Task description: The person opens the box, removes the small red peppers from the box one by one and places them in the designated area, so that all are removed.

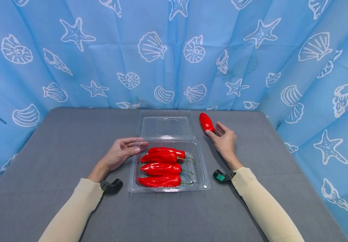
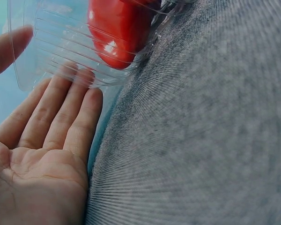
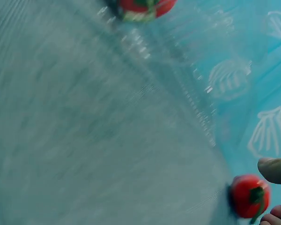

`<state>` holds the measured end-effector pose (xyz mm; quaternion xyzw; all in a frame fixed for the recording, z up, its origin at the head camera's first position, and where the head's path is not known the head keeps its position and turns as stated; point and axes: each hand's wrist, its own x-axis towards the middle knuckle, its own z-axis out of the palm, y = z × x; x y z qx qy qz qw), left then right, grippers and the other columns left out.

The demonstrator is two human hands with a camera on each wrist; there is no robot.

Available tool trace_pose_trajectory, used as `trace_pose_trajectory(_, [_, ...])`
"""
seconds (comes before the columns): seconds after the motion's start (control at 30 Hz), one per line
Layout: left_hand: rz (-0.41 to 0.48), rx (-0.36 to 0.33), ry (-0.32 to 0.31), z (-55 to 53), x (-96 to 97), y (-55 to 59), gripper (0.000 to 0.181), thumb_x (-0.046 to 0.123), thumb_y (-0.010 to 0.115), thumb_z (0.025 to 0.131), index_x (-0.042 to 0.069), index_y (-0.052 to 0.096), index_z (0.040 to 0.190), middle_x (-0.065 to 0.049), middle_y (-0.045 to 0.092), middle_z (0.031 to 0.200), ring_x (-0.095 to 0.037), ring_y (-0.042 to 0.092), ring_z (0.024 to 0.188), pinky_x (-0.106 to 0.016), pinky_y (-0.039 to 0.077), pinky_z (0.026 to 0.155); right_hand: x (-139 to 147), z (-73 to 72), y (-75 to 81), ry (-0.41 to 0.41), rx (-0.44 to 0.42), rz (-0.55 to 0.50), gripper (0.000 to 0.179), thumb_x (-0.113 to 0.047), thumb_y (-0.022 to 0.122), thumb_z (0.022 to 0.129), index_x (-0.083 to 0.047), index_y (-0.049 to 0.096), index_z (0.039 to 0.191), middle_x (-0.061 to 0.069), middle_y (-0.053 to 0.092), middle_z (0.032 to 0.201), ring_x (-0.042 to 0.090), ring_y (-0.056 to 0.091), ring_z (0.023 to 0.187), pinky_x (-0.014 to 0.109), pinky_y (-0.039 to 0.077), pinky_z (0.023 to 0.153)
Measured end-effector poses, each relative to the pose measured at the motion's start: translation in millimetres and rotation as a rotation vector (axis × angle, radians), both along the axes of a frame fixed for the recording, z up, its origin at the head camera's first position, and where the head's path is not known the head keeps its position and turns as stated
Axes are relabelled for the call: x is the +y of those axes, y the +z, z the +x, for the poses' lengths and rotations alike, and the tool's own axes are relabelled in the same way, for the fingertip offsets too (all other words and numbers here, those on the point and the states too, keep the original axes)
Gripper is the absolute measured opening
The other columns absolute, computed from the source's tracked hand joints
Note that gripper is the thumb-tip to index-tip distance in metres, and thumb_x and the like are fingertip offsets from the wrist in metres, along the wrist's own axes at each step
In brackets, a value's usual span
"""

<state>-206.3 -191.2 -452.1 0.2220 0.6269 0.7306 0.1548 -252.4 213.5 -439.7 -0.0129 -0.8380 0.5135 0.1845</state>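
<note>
A clear plastic clamshell box (image 1: pixel 203 168) stands with several red peppers (image 1: pixel 160 181) lying crosswise in its base, their green stems to the right. My left hand (image 1: pixel 117 155) is at the box's left wall, its fingers (image 2: pixel 75 124) extended, with the tips at the ribbed plastic. Another red pepper (image 1: pixel 206 122) lies on the table right of the raised lid (image 1: pixel 166 126). Close to this pepper's stem end is my right hand (image 1: pixel 224 142), thumb and fingers spread apart. In the right wrist view the thumb (image 3: pixel 274 169) shows above the loose pepper (image 3: pixel 247 196), apart from it.
A grey cloth covers the table (image 1: pixel 168 218). Behind and along both sides hangs a blue curtain (image 1: pixel 110 60) with white shells and starfish. The clear lid leans back from the box's far edge, near the curtain. Each wrist wears a black strap (image 1: pixel 111 185).
</note>
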Motion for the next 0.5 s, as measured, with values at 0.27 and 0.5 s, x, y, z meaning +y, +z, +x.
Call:
trace_pose_trajectory(0.27, [0.009, -0.015, 0.005, 0.1, -0.2, 0.3, 0.053, 0.004, 0.062, 0.098, -0.016, 0.042, 0.143, -0.020, 0.063, 0.136, -0.025, 0.062, 0.125, -0.038, 0.046, 0.104, -12, 14.9, 39.0, 0.120, 0.105, -0.054, 0.058, -0.008, 0.079, 0.088, 0.009, 0.056, 0.138, 0.026, 0.060, 0.137, 0.039, 0.061, 0.124, 0.043, 0.047, 0.104])
trace_pose_trajectory(0.5, [0.017, -0.038, 0.009, 0.3, 0.6, 1.2, 0.055, 0.004, 0.062, 0.098, -0.017, 0.040, 0.144, -0.019, 0.063, 0.136, -0.023, 0.062, 0.125, -0.038, 0.046, 0.105, -34, 39.9, 63.5, 0.454, 0.058, -0.074, 0.054, -0.001, 0.080, 0.085, 0.009, 0.060, 0.134, 0.023, 0.064, 0.133, 0.035, 0.063, 0.122, 0.039, 0.050, 0.102])
